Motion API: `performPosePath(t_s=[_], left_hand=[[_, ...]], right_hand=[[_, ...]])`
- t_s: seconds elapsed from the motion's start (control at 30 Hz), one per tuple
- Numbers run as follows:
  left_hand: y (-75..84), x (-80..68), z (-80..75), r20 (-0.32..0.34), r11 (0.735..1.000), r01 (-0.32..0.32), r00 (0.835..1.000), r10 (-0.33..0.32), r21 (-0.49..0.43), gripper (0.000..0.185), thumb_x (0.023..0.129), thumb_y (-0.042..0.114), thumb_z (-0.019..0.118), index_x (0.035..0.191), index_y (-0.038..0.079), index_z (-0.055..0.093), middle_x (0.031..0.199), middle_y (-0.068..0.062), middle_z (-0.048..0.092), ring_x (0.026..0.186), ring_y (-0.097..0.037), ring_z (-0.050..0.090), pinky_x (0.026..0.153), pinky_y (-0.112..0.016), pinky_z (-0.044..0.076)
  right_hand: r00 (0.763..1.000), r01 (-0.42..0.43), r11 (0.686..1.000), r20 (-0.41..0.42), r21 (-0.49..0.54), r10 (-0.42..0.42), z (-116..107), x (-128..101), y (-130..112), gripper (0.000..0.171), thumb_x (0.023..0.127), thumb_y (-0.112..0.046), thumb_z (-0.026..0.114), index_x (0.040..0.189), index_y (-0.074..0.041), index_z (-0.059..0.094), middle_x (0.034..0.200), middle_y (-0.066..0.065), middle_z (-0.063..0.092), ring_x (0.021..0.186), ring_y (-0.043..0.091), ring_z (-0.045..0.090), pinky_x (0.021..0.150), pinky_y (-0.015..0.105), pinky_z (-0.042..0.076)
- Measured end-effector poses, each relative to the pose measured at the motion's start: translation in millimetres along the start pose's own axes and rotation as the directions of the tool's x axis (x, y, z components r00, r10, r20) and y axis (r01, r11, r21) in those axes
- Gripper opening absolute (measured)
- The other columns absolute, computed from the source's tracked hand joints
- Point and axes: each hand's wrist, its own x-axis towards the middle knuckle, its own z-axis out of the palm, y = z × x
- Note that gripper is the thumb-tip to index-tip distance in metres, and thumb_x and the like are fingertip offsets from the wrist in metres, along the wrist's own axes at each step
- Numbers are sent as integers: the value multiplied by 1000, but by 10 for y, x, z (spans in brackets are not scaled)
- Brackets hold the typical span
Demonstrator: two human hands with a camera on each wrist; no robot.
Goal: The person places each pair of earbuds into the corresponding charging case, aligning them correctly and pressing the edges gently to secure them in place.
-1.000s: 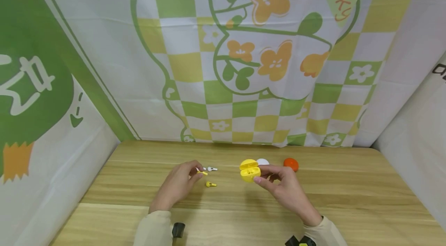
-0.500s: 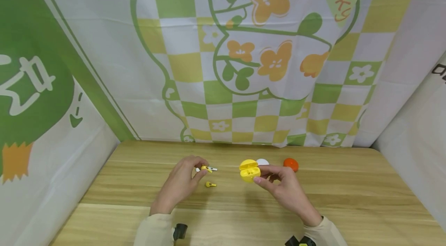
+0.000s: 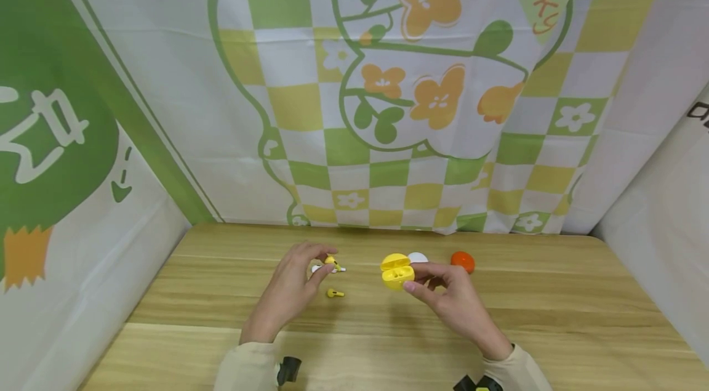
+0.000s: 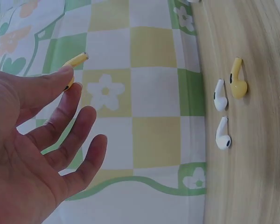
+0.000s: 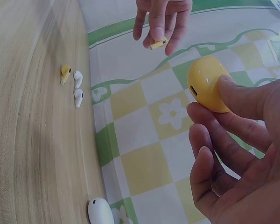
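Observation:
My left hand [image 3: 323,266] pinches a yellow earbud [image 3: 331,262] between thumb and forefinger, raised a little above the wooden table [image 3: 554,317]. The left wrist view shows that earbud [image 4: 76,63] at my fingertips, the other fingers spread loosely. My right hand [image 3: 412,276] holds an open yellow earbud case [image 3: 396,271] off the table, a short way right of the left hand. In the right wrist view the case [image 5: 208,84] sits between thumb and fingers. A second yellow earbud [image 3: 335,293] lies on the table below the left hand.
Two white earbuds [image 4: 219,95] [image 4: 223,134] lie beside the loose yellow one [image 4: 237,79]. A white case [image 3: 417,257] and an orange case [image 3: 462,260] sit behind my right hand. Patterned cloth walls enclose the table on three sides.
My left hand has lifted the yellow earbud slightly and carried it up and to the right, nearer the case. The right hand and the case have hardly moved.

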Motion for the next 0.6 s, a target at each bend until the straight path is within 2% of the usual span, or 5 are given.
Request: performPosePath(t_s=[0.17,0.47,0.6], left_hand=[[49,3,-4,-18,1000,-17,1000,16,-27,24,91,9,76,114,9,72,100,1,67,107,-24,60,100,-51,46],[116,6,16,-62,994,-103,993,101,-33,14,88,11,79,101,13,74,90,10,64,100,-16,61,89,-44,51],[166,3,22,-85,990,-134,988,130,-40,13,87,10,79,98,13,75,91,11,67,101,-17,62,91,-46,51]], right_hand=[[1000,2,1000,2,4,-2,3,0,-1,23,91,-15,78,112,-6,76,92,-2,73,82,13,65,73,29,54],[1000,5,1000,5,-6,-5,11,5,26,23,91,-16,78,112,-8,76,91,-4,73,82,13,65,73,30,54],[1000,10,1000,5,3,-10,13,5,24,21,91,-16,78,111,-10,77,91,-4,73,82,13,65,72,28,54]])
